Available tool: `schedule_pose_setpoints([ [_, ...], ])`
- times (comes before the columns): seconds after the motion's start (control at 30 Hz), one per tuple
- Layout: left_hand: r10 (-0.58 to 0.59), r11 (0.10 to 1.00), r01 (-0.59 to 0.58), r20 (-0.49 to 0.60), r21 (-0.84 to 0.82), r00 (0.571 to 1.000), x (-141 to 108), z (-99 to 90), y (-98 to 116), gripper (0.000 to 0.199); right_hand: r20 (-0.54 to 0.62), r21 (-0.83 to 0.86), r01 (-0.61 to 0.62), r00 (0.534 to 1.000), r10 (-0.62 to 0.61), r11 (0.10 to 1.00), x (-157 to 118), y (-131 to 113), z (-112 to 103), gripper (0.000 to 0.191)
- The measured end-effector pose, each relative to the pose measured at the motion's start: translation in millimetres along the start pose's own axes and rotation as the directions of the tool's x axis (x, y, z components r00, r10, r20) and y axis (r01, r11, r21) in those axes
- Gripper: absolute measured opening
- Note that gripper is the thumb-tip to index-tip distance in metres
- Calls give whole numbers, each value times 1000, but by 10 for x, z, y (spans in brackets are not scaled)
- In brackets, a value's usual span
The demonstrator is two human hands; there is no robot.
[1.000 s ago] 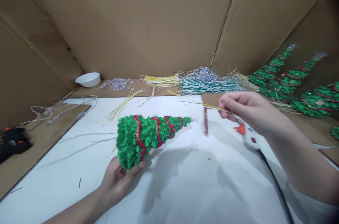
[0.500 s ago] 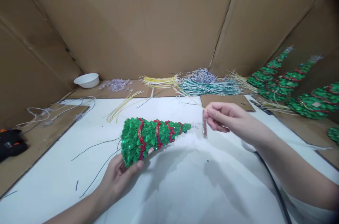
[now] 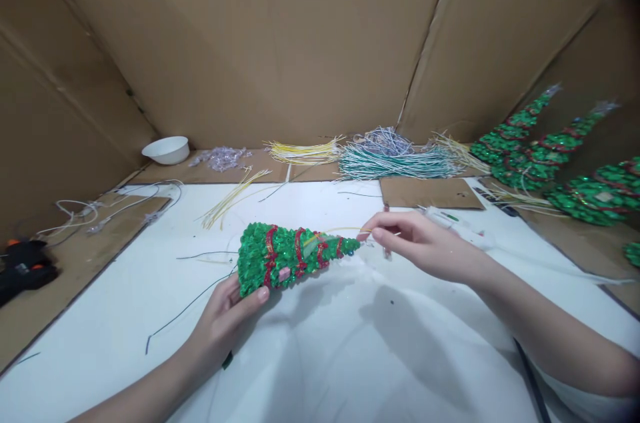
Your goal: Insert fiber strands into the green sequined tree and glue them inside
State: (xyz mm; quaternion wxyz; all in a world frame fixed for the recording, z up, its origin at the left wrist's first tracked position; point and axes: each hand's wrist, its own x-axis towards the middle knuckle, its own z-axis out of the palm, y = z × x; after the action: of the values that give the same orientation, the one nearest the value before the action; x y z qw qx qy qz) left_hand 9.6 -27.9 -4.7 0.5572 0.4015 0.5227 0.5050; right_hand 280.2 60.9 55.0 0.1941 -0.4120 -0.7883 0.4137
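A green cone-shaped tree (image 3: 287, 256) with red garland bands and a pink patch lies on its side above the white table, tip to the right. My left hand (image 3: 233, 316) grips its wide base from below, thumb on the near side. Pinched at the tree's tip, my right hand (image 3: 395, 236) holds a thin yellow wire (image 3: 345, 230), which runs left across the upper part of the tree. The clear star at the tip is mostly covered by my right fingers. Thin dark wires trail from the base to the left.
Along the back lie a white bowl (image 3: 166, 150), clear stars (image 3: 221, 158), yellow wires (image 3: 304, 152) and green-white wires (image 3: 400, 163). Several finished-looking trees (image 3: 530, 143) stand at right. A black-orange tool (image 3: 25, 270) sits at far left; a glue gun (image 3: 453, 222) lies behind my right hand.
My right hand has moved down and left to the tree's tip, bringing the yellow wire over the tree. The tree has shifted slightly right and turned a little in my left hand.
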Motion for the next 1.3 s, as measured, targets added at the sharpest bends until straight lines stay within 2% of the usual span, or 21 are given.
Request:
schedule_pose_setpoints([
  [0.1,-25,999,25,12,-21,1000,-13,26,-15,23,34,-57,-6,999,8,998,13,22,36,36],
  [0.2,-40,999,40,23,-23,999,-23,37,-33,26,23,-89,-8,1000,10,996,17,24,74,34],
  [0.33,-53,999,53,60,2,997,-19,11,-47,25,49,-53,20,999,-17,998,12,18,117,28],
  [0.43,-71,997,69,131,25,989,-10,-23,-37,27,74,-19,15,997,-13,1000,9,18,124,33],
  [0.6,-81,997,77,162,33,983,-7,-62,-60,32,93,-3,-11,996,11,1000,-4,-15,67,34],
  [0.8,-38,998,48,229,-39,973,17,-103,-167,33,24,-44,28,999,-27,999,8,-29,83,28],
  [1.07,-33,999,29,202,21,979,14,-144,-197,31,-82,-296,130,984,-160,946,47,67,254,18],
  [1.3,-27,999,20,155,47,988,18,-97,-190,32,-135,-344,110,977,-165,933,37,83,275,17],
])
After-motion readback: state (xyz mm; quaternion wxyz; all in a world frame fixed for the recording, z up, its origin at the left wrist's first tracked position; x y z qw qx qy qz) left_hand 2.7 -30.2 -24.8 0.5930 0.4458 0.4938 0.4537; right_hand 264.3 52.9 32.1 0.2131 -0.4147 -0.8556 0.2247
